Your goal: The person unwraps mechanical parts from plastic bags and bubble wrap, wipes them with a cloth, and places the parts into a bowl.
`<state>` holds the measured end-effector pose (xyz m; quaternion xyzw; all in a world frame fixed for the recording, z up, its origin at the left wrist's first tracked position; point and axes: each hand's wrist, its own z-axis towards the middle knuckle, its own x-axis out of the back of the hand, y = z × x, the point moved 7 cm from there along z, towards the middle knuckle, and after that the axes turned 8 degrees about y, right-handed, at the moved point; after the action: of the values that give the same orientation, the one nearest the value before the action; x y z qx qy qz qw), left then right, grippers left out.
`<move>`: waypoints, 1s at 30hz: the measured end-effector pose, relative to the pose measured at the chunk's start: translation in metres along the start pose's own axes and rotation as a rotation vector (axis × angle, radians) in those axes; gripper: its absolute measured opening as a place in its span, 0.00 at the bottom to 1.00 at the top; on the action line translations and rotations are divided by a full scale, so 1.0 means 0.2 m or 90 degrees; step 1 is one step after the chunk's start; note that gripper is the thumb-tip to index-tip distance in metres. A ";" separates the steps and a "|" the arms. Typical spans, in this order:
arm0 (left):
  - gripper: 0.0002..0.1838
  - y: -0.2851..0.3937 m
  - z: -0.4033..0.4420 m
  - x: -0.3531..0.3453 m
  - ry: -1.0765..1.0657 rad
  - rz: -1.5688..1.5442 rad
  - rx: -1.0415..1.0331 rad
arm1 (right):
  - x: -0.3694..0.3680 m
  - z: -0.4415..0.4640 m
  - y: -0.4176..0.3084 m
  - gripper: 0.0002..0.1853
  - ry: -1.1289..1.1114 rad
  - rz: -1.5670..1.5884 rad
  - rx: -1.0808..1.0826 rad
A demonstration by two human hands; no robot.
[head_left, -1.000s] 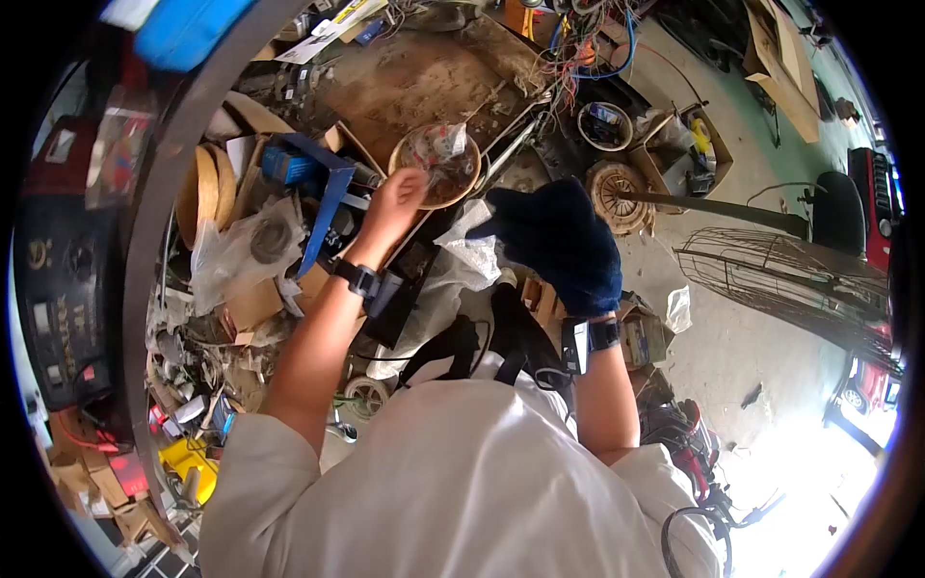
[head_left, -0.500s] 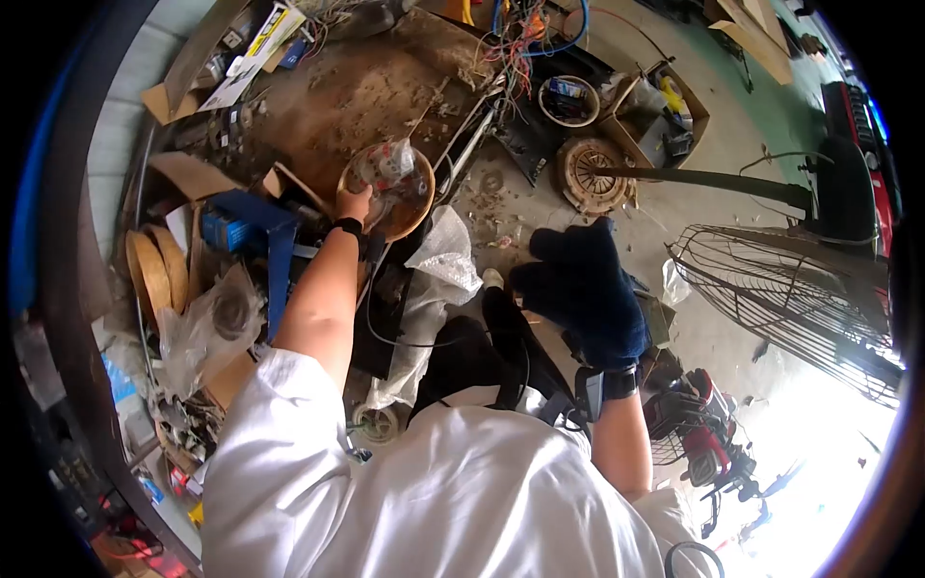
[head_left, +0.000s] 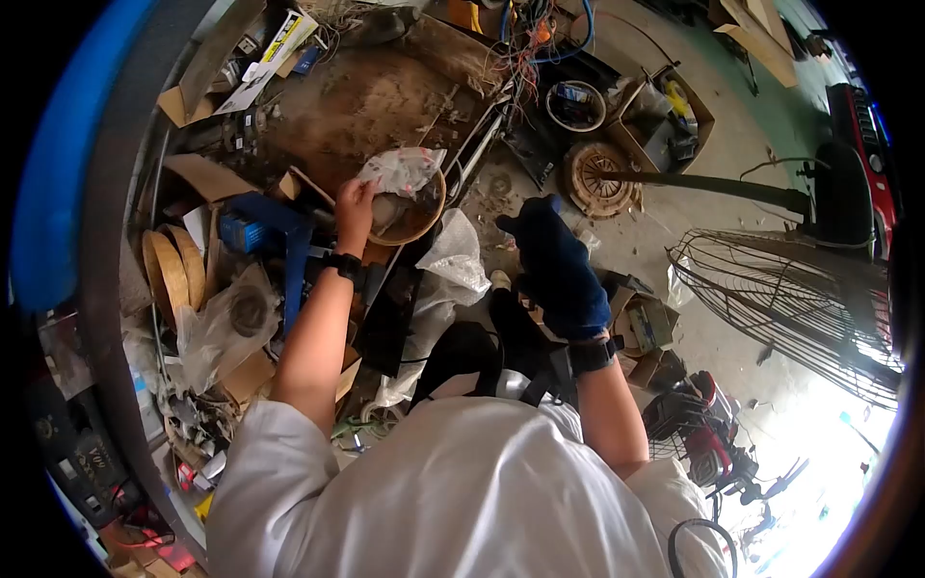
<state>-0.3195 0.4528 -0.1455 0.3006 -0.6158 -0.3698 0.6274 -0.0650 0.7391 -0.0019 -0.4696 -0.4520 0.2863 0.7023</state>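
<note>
My left hand [head_left: 355, 207] pinches the edge of a crumpled clear plastic bag [head_left: 403, 171] with red marks. The bag is over a round, tan-rimmed container [head_left: 438, 200], whose contents are partly hidden by the bag. A thick dark blue glove [head_left: 564, 279] covers my right hand [head_left: 557, 262] in front of my body. Its thumb part stands apart from the rest, and nothing shows in its grasp. Near the gloved hand lie a bubble-wrap sheet [head_left: 453, 260] and a round, dirty metal disc [head_left: 599, 180].
A wire fan cage [head_left: 780, 299] and its pole [head_left: 713, 186] are at the right. Beyond the disc are a small basket [head_left: 576, 106] and an open carton [head_left: 708, 125]. Tangled wires [head_left: 540, 43] lie at the top; a blue metal piece [head_left: 297, 260] and wooden rings [head_left: 164, 275] are left.
My left hand has reached the container and lifted the plastic bag toward its far rim. The gloved right hand has shifted, and its finger parts now point up and left.
</note>
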 end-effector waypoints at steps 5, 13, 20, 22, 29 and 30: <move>0.09 0.46 -0.06 0.13 0.043 0.022 -0.154 | -0.08 0.11 -0.02 0.17 -0.050 -0.079 0.125; 0.08 0.62 -0.07 0.31 0.060 0.113 -0.195 | -0.19 0.19 0.00 0.15 -0.075 0.239 -0.090; 0.09 0.91 -0.20 0.49 0.082 -0.006 -0.133 | -0.49 0.05 0.21 0.15 -0.130 0.500 -0.462; 0.09 1.09 -0.24 0.55 0.059 -0.051 -0.127 | -0.50 0.19 0.01 0.14 -0.115 -0.050 0.100; 0.08 1.63 -0.52 0.62 -0.056 0.042 -0.283 | -0.63 0.24 -0.29 0.40 -0.143 -0.113 0.124; 0.07 1.68 -0.57 0.59 -0.057 0.043 -0.304 | -0.63 0.24 -0.30 0.39 -0.119 0.046 0.084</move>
<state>-0.1793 0.5288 0.1918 0.1066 -0.5478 -0.4968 0.6646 -0.1628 0.6306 0.0150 -0.4096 -0.4784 0.3831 0.6757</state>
